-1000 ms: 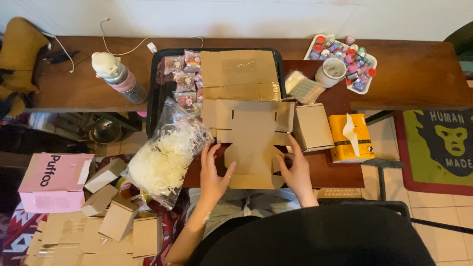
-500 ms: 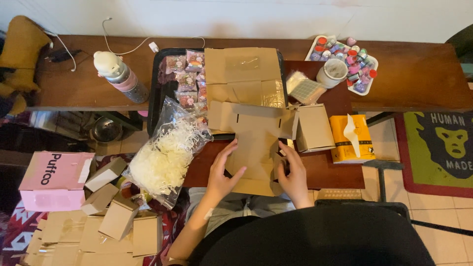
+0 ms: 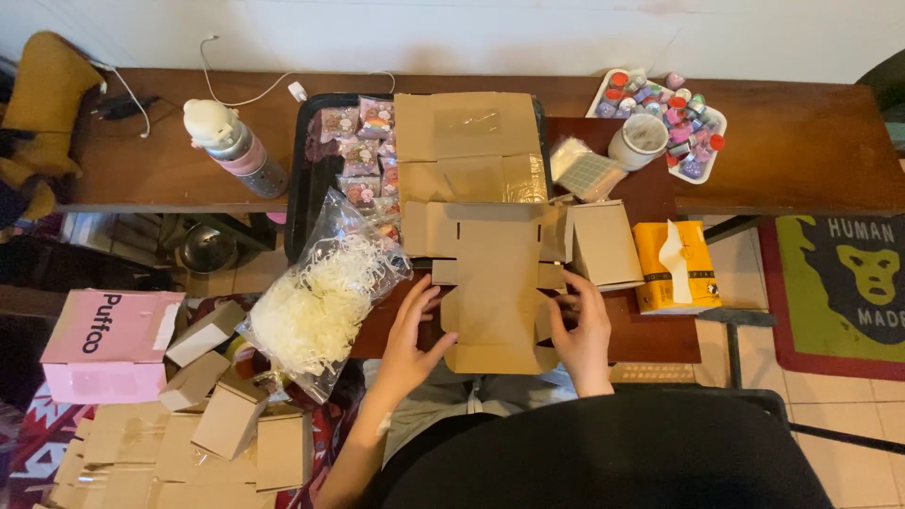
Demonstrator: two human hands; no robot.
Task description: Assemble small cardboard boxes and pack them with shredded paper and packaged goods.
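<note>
**Folding a flat cardboard blank at the table's near edge**

Head view: now lying flatter than half a second ago, when the flat cardboard box blank (image 3: 495,283) was tilted up toward the camera. Sitting on the dark wooden table (image 3: 801,141), just in front of the body, long axis running away from the person toward the wall, near end resting at the table's edge.

Pressing against the blank's left side with the left hand (image 3: 410,344), fingers spread loosely, not clenched, fingertips touching the cardboard edge. Bracing the right side with the right hand (image 3: 583,335), fingers half curled around a side flap, thumb on top. Both hands sitting lower and closer to the near end than a second ago.

Lying just left of the left hand: a clear bag of pale shredded paper (image 3: 320,302). Standing beside the blank's right side: a small folded box (image 3: 603,245), with a yellow tissue pack (image 3: 674,269) further right. Stacked beyond the blank: more flat cardboard sheets (image 3: 467,141) over a black tray (image 3: 306,179).
</note>
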